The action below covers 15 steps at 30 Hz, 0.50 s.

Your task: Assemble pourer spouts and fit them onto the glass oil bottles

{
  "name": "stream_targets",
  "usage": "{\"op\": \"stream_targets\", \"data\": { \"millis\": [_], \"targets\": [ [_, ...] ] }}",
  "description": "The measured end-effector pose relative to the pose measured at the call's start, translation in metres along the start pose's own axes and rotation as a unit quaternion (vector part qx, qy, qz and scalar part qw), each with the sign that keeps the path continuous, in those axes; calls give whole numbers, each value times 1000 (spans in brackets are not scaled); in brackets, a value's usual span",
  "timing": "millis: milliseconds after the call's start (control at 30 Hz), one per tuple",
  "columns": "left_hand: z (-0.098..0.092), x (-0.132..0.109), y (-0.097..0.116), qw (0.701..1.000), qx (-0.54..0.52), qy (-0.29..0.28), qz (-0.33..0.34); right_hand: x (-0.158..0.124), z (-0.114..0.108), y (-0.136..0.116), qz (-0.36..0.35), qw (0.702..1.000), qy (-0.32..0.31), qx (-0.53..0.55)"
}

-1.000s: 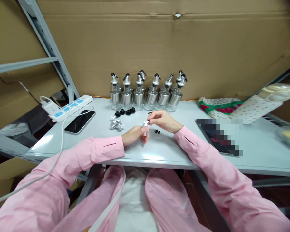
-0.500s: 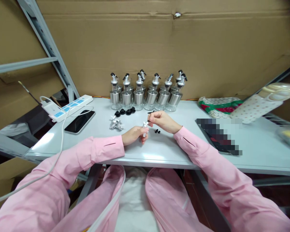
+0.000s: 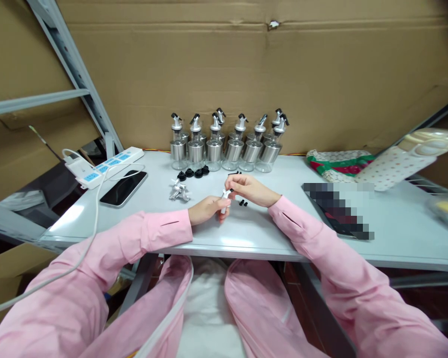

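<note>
My left hand [image 3: 206, 209] rests on the grey table [image 3: 246, 228], fingers closed round a small white spout piece [image 3: 224, 197]. My right hand [image 3: 248, 189] pinches a small black part against the top of that piece. Two tiny black parts [image 3: 242, 203] lie just right of my hands. Several black rings [image 3: 192, 173] and a pile of silver spout pieces [image 3: 179, 191] lie to the left. A row of several steel-and-glass dispenser bottles [image 3: 227, 148] stands behind, against the cardboard wall.
A black phone [image 3: 123, 187] and a white power strip [image 3: 103, 166] with a cable lie at the left. A dark flat item [image 3: 336, 209] lies at the right, with patterned cloth [image 3: 336, 165] and a dotted bag [image 3: 399, 159] behind it. A metal shelf frame [image 3: 70, 69] rises at the left.
My right hand has dropped slightly and closed in on the white piece in my left hand. My left hand has barely moved.
</note>
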<state>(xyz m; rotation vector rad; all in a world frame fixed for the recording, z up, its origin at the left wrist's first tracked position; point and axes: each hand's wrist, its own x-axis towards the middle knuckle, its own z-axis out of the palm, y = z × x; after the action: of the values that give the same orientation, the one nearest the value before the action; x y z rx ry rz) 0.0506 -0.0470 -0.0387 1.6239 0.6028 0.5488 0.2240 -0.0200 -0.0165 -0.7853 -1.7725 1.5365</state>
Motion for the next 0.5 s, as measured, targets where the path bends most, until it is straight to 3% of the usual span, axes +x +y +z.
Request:
{"op": "stream_targets", "data": {
  "millis": [500],
  "targets": [
    [-1,0,-2,999,30,-15,-4,-1,3,5,21,991,-97,93]
  ]
}}
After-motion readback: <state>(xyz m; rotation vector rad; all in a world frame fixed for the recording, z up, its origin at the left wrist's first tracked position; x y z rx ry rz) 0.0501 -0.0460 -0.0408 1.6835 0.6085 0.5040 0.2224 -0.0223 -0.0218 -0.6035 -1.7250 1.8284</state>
